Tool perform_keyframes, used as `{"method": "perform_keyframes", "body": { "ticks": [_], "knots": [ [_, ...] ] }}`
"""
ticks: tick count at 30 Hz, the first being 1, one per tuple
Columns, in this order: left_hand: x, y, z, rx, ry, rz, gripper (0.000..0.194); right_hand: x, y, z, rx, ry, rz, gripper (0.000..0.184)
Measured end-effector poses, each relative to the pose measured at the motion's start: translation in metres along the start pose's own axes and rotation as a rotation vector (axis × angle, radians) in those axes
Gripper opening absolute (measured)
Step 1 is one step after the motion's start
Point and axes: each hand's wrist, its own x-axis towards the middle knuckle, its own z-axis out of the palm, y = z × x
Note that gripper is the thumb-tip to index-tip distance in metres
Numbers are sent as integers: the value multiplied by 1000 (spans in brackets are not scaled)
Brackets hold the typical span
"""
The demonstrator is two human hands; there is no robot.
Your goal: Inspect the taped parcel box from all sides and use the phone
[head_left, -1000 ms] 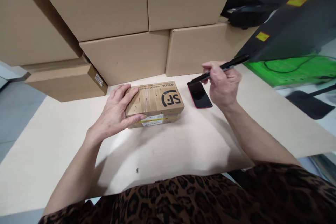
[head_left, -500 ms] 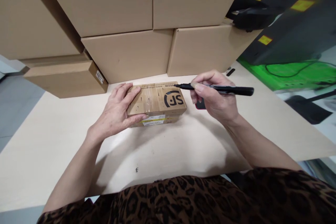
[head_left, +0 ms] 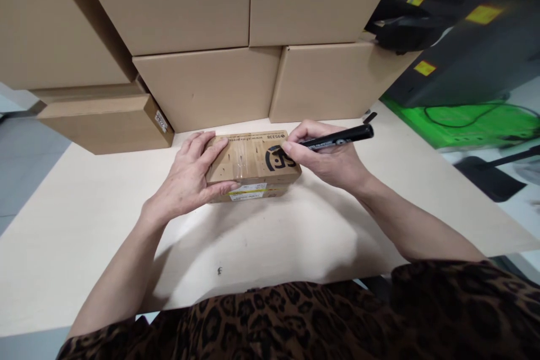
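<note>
A small brown cardboard box (head_left: 236,157) with a black SF logo lies on the table, clear tape across its top and a white and yellow label on its near side. Gripping its left end is my left hand (head_left: 189,171), fingers over the top and thumb along the near edge. My right hand (head_left: 329,154) is closed around a black marker pen (head_left: 346,136) at the box's right end. The pen's writing end reaches toward the logo, and my fingers hide its tip.
Large cardboard boxes (head_left: 202,90) are stacked along the back of the pale table (head_left: 253,247). A flatter box (head_left: 101,124) stands at the back left. A small black piece (head_left: 370,118) lies behind my right hand. Off the right side are a green surface (head_left: 468,124) and dark equipment (head_left: 455,62).
My right hand has moved left with the marker pen, from the box's right corner onto the logo area, and the pen now tilts more steeply. My left hand stays on the box.
</note>
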Motion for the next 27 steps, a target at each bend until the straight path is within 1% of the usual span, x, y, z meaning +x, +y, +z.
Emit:
{"method": "perform_keyframes", "body": {
  "ticks": [3, 4, 6, 8, 9, 11, 12, 13, 15, 17, 19, 21, 24, 26, 27],
  "knots": [
    [-1, 0, 1, 0, -3, -1, 94, -1, -4, -1, 6, -42, 10, 29],
    [-1, 0, 1, 3, -7, -5, 95, -2, -5, -2, 12, -36, 16, 29],
    [-2, 0, 1, 14, -22, -21, 95, -5, -4, -6, -1, 46, 10, 27],
    [-2, 0, 0, 17, -41, -30, 95, -7, 6, -10, -52, 168, -24, 22],
    [-2, 0, -1, 10, -47, -29, 95, -9, 14, -13, -91, 213, -54, 18],
    [-2, 0, -3, -18, -45, -25, 96, -14, 38, -19, -201, 222, -126, 9],
    [-2, 0, -5, -29, -29, -24, 96, -17, 52, -21, -278, 191, -172, 9],
    [-2, -1, -6, -28, -3, -25, 96, -20, 66, -22, -375, 127, -200, 14],
    [-1, -4, -7, 13, 73, -36, 94, -28, 91, -22, -600, -70, -160, 28],
    [3, -10, -5, 79, 167, -54, 92, -36, 110, -16, -808, -311, -102, 40],
    [7, -19, -2, 128, 242, -76, 92, -42, 121, -8, -907, -451, -80, 45],
    [13, -28, 4, 149, 270, -82, 91, -46, 126, 2, -924, -505, -80, 43],
    [20, -42, 11, 143, 247, -52, 89, -50, 131, 11, -897, -549, -86, 45],
    [25, -50, 13, 135, 212, -25, 90, -52, 135, 12, -866, -549, -89, 47],
    [28, -53, 12, 128, 190, -15, 90, -53, 137, 10, -863, -521, -81, 47]
  ]
}}
